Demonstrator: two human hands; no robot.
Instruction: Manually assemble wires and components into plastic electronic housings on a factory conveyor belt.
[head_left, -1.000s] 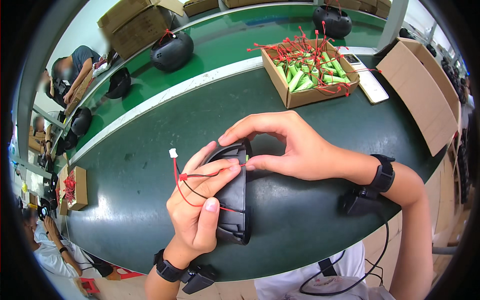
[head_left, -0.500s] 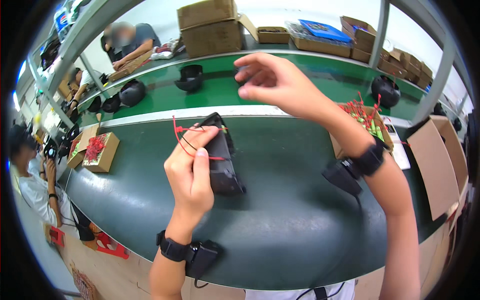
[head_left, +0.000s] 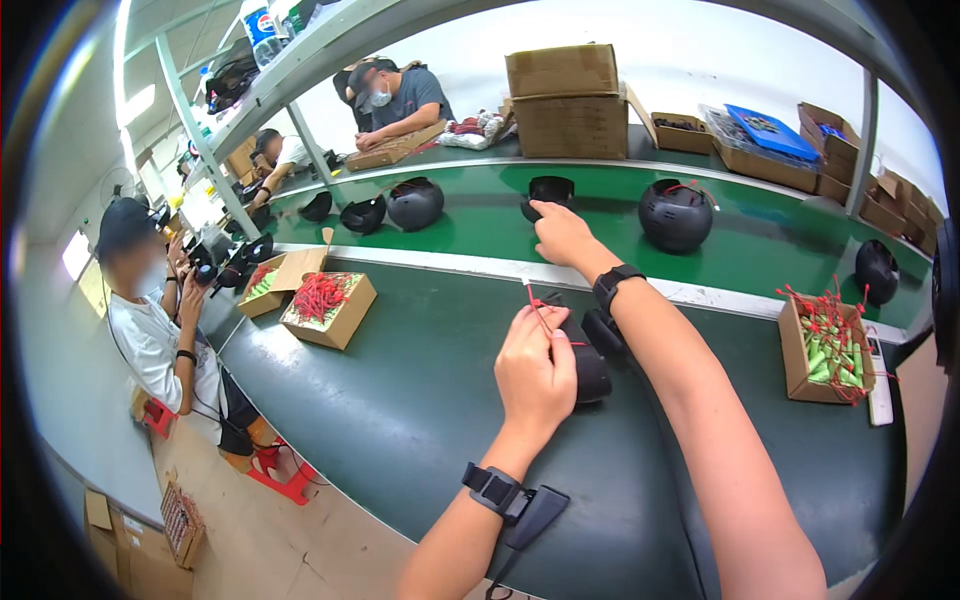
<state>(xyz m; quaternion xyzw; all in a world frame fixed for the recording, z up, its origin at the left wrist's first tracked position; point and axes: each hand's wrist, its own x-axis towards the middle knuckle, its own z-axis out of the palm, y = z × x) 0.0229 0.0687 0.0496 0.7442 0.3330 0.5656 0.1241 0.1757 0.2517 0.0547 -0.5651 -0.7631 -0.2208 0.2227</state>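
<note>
My left hand [head_left: 537, 375] is closed on a black curved plastic shell [head_left: 592, 375] over the dark green table. Thin red wires show at its fingers, and part of the shell is hidden by the hand. Stretched forward over the white rail, my right hand [head_left: 566, 238] has its fingers on the near edge of another black plastic shell [head_left: 552, 188] on the green belt. Its thumb is hidden. Right of that hand, a round black housing [head_left: 676, 218] with a red wire on top sits on the belt.
Several more black shells [head_left: 415, 204] line the belt. An open box of red-wired green parts [head_left: 826, 350] stands at right, and a similar box [head_left: 330, 310] at left. Cardboard boxes [head_left: 565, 100] stand behind the belt. One co-worker [head_left: 150, 320] works at left; others sit farther back.
The view has swung left. My right hand has moved from above the belt down to a shell farther left. My left hand still holds its shell, now turned differently.
</note>
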